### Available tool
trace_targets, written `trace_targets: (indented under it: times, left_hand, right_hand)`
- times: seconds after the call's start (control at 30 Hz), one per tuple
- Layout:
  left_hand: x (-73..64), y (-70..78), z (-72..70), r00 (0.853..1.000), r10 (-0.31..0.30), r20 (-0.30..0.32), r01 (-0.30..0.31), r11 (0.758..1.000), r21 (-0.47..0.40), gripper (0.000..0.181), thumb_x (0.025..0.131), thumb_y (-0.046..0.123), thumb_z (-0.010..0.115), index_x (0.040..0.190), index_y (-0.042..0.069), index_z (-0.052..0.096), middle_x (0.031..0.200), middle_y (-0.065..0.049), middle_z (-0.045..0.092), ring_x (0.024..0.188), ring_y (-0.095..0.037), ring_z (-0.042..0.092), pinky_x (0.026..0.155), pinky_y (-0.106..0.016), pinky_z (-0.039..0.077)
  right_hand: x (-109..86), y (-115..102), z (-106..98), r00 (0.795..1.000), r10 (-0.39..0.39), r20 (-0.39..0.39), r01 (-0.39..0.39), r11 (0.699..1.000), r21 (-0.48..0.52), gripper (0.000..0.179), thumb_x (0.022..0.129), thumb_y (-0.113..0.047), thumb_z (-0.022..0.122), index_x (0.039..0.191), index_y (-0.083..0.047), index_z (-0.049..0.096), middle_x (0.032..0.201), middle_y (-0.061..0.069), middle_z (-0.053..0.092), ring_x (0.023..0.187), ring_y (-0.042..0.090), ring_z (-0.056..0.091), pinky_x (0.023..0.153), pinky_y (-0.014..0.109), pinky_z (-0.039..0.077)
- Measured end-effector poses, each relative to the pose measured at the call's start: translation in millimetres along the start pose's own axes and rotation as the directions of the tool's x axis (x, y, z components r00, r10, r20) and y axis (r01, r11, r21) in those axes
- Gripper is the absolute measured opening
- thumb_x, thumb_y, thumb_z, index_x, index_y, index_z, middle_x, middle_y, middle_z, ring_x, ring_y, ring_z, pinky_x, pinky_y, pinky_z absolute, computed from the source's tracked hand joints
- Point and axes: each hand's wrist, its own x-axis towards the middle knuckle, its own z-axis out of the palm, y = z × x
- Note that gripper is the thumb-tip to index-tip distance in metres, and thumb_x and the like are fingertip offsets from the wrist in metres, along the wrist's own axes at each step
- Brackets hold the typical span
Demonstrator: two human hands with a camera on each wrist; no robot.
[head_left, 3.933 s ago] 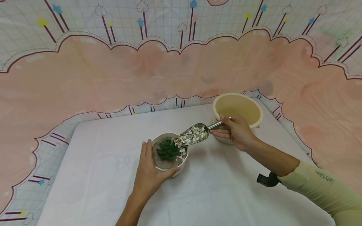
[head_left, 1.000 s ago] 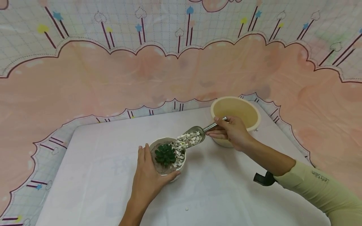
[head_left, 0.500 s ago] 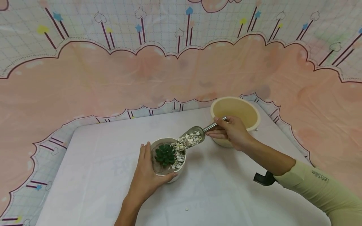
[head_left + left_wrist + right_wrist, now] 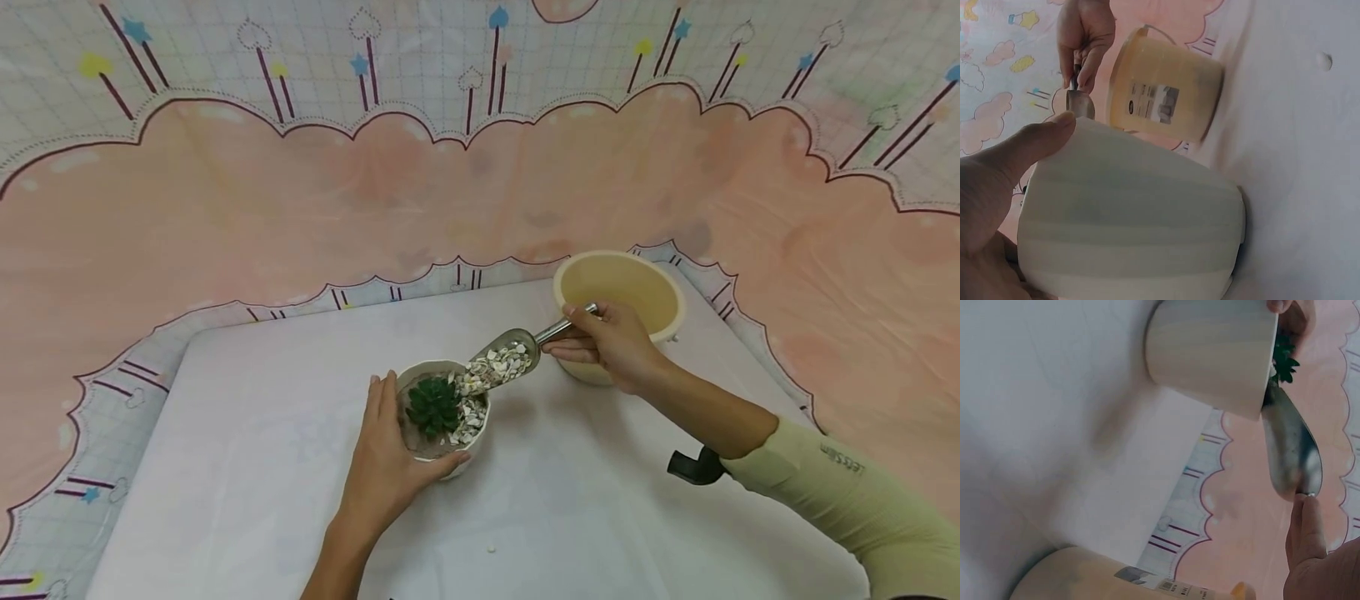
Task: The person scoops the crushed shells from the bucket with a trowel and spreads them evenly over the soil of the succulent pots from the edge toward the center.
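A white flowerpot (image 4: 480, 425) stands on the table with grey soil and a green succulent (image 4: 432, 406) in it. My left hand (image 4: 393, 454) grips the pot from the left, thumb at the near side and fingers at the far-left rim. My right hand (image 4: 617, 346) holds a metal scoop (image 4: 517, 340) by its handle. Pale stone chips (image 4: 510, 360) lie in the scoop, whose tip rests at or just over the pot's right rim. More chips (image 4: 471, 421) cover the soil right of the succulent. The right wrist view shows the scoop's underside (image 4: 1291, 447) sloping to the rim.
A cream bucket (image 4: 637, 287) stands at the back right, partly behind my right hand. One small white stone (image 4: 491, 549) lies on the white tablecloth (image 4: 270, 450) in front of the pot. A patterned curtain (image 4: 337, 200) hangs beyond the table's back edge.
Compared with the earliest frame, more chips lie on the soil and fewer remain in the scoop. Both hands keep their hold, and the scoop stays at the pot's right rim.
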Motion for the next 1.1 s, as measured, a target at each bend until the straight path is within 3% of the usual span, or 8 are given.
trace_targets:
  times: [0.17, 0.27, 0.53, 0.67, 0.93, 1.1]
  left_hand:
    - [2.2, -2.1, -4.7, 0.999, 0.022, 0.044, -0.022, 1.0, -0.015, 0.133, 0.068, 0.042, 0.101, 0.164, -0.006, 0.02, 0.17, -0.027, 0.018, 0.158, -0.044, 0.012, 0.119, -0.063, 0.028]
    - [1.5, -0.1, -5.5, 0.998, 0.006, 0.058, -0.004, 1.0, -0.023, 0.135, 0.069, 0.044, 0.1, 0.164, -0.006, 0.018, 0.17, -0.027, 0.016, 0.158, -0.044, 0.009, 0.119, -0.063, 0.027]
    - [-5.6, 11.9, 2.2, 0.996, -0.084, -0.011, 0.084, 0.996, 0.015, 0.143, 0.068, 0.054, 0.098, 0.165, -0.006, 0.012, 0.17, -0.029, 0.012, 0.159, -0.042, 0.004, 0.12, -0.06, 0.028]
    - [-5.1, 8.5, 4.0, 0.997, -0.068, -0.024, 0.068, 0.997, 0.019, 0.139, 0.069, 0.053, 0.098, 0.164, -0.007, 0.015, 0.169, -0.031, 0.014, 0.158, -0.044, 0.008, 0.119, -0.061, 0.029]
    - [-2.6, -1.6, -1.3, 0.999, -0.034, 0.043, 0.036, 0.998, -0.049, 0.138, 0.069, 0.049, 0.099, 0.166, -0.003, 0.016, 0.171, -0.028, 0.013, 0.158, -0.045, 0.009, 0.119, -0.064, 0.027]
    - [-4.3, 2.8, -3.6, 0.998, -0.049, 0.041, 0.052, 0.997, -0.055, 0.14, 0.069, 0.05, 0.099, 0.166, -0.004, 0.014, 0.17, -0.028, 0.013, 0.158, -0.045, 0.007, 0.119, -0.064, 0.025]
  right_hand:
    - [0.1, -1, 0, 1.0, 0.0, -0.001, 0.0, 1.0, 0.0, 0.03, 0.113, -0.011, 0.05, 0.119, 0.018, 0.049, 0.099, 0.023, 0.076, 0.087, 0.024, 0.079, 0.084, 0.035, 0.06]
    - [-0.4, 0, 0, 1.0, -0.001, -0.005, 0.001, 1.0, -0.005, 0.03, 0.113, -0.011, 0.049, 0.118, 0.018, 0.049, 0.099, 0.023, 0.076, 0.086, 0.023, 0.079, 0.083, 0.035, 0.06]
    - [-1.3, -1, 1, 1.0, -0.003, 0.001, 0.003, 1.0, 0.002, 0.03, 0.113, -0.011, 0.049, 0.118, 0.018, 0.049, 0.099, 0.023, 0.076, 0.087, 0.023, 0.079, 0.084, 0.035, 0.06]
    - [-1.1, -2, 2, 1.0, -0.005, 0.001, 0.005, 1.0, 0.002, 0.029, 0.113, -0.011, 0.05, 0.117, 0.018, 0.05, 0.098, 0.023, 0.076, 0.087, 0.023, 0.079, 0.083, 0.035, 0.06]
    - [-1.1, 0, 0, 1.0, -0.003, -0.014, 0.003, 1.0, -0.008, 0.025, 0.113, -0.012, 0.05, 0.114, 0.013, 0.052, 0.097, 0.022, 0.076, 0.085, 0.024, 0.079, 0.081, 0.035, 0.061]
    - [-1.0, 0, 0, 1.0, -0.008, -0.008, 0.008, 1.0, -0.01, 0.028, 0.113, -0.013, 0.05, 0.117, 0.015, 0.051, 0.097, 0.021, 0.077, 0.085, 0.024, 0.079, 0.081, 0.036, 0.061]
